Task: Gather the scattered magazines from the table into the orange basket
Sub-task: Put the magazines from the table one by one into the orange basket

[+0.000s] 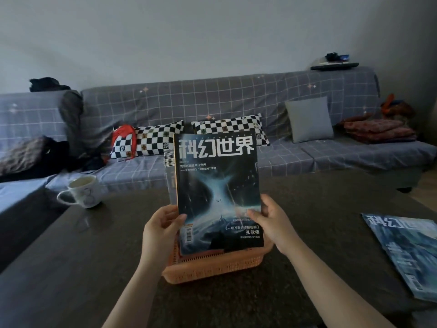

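A dark magazine (217,185) with white title characters and a blue vortex cover stands upright, its lower edge inside the orange basket (212,266) at the table's middle. Another magazine (170,176) shows just behind it on the left. My left hand (163,223) grips the left edge of the stack, thumb on the front cover. On the right edge, my right hand (272,221) holds the stack with fingers on the cover. A blue-covered magazine (406,254) lies flat on the table at the far right.
A white mug (82,191) stands on the dark table (71,268) at the back left. Behind the table runs a grey checked sofa (212,102) with checkered pillows, a grey cushion, clothes and folded blankets.
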Tool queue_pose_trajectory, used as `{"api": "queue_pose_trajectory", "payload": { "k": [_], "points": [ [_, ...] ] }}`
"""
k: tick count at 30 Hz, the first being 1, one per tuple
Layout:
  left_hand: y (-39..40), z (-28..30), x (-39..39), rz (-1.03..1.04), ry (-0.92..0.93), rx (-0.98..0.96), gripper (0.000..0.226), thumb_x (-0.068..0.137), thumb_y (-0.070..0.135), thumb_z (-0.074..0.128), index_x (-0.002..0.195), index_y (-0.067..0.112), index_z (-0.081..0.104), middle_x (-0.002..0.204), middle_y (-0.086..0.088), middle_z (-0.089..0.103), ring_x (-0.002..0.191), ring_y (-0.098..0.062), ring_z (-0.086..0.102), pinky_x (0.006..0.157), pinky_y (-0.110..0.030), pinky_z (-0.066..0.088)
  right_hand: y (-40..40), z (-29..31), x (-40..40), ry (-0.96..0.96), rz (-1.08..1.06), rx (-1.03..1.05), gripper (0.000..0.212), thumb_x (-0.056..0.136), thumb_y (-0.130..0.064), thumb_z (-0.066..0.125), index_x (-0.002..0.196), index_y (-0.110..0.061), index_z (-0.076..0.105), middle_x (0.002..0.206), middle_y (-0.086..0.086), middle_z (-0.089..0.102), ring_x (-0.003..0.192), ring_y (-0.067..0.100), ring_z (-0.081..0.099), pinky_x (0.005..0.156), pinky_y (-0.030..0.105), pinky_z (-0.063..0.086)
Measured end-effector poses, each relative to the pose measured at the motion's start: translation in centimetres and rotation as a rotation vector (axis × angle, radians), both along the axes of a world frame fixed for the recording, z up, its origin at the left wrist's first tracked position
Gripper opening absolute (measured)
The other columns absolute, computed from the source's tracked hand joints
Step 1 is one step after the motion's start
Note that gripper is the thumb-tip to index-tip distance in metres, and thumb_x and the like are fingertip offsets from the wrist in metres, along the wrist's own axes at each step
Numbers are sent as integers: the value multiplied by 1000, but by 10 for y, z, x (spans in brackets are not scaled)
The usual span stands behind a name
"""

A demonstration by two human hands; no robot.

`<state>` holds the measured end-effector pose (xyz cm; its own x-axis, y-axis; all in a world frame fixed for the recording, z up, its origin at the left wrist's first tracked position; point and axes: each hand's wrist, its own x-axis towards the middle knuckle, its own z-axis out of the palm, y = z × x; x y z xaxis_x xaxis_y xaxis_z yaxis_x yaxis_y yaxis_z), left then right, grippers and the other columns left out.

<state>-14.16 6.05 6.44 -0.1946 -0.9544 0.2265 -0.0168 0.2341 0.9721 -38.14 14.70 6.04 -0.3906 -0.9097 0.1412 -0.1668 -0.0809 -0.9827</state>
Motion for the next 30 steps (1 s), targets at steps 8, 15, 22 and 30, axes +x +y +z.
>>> {"api": "queue_pose_trajectory", "payload": {
  "k": [8,15,22,30],
  "points": [
    [-14,-25,1,214,-471,-51,17,80,16,75,82,24,60,81,7,67,74,-6,62,55,-20,42,-27,-24,9,601,-184,124,32,84,-25,66,115,-22,58,107,-12,63,82,-4,56,70,10,41],
    [-20,-31,-2,252,-636,-71,24,80,21,75,70,26,54,69,11,58,60,1,53,48,-16,33,-34,-27,15,764,-225,264,17,87,-29,61,103,-21,60,81,-10,61,75,9,62,73,31,53],
    [-27,-32,-3,240,-613,-53,18,82,21,73,74,23,58,73,9,61,64,-2,58,50,-17,37,-41,-25,15,778,-242,282,13,90,-27,57,101,-21,59,92,-6,66,78,8,62,73,27,52],
    [-34,-34,-8,178,-546,-40,45,88,24,65,130,19,47,127,-1,56,106,-13,57,82,-31,51,-50,-23,18,625,-150,178,61,86,-29,63,138,-22,33,135,-5,49,122,14,49,97,29,39]
  ]
}}
